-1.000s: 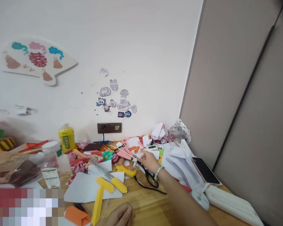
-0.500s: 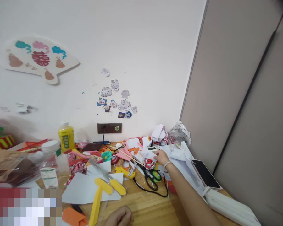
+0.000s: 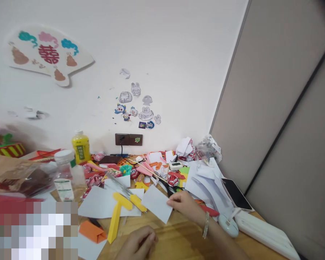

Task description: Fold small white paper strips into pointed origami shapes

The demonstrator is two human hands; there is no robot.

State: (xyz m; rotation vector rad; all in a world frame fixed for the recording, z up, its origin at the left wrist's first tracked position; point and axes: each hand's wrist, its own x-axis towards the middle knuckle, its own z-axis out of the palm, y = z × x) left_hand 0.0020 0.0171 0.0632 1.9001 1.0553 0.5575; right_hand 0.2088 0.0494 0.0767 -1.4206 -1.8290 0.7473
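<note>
The person's left hand (image 3: 139,242) rested at the near edge of the table (image 3: 184,242), its fingers loosely curled; whether they closed on anything could not be told. To its left lay an orange paper (image 3: 92,232), already folded, and a yellow paper strip (image 3: 114,222), also creased into shape. A little farther and to the right, the right hand (image 3: 188,207) pinched a small white sheet (image 3: 157,203) by its right edge, thumb and finger together on it, above the near middle of the table. This sheet looked flat and showed no fold, so work on it seemed barely begun, if at all. Just beyond the right hand, black scissors (image 3: 176,189) lay partly hidden. Farther left, a brown bag (image 3: 17,173) had something dark showing through its clear part; beside it stood a lidded jar (image 3: 64,156), its contents unclear. Behind that, a capped bottle (image 3: 81,147) looked full of yellow drink. At the far right, a clear plastic bag (image 3: 209,148) held something too jumbled to name.
</note>
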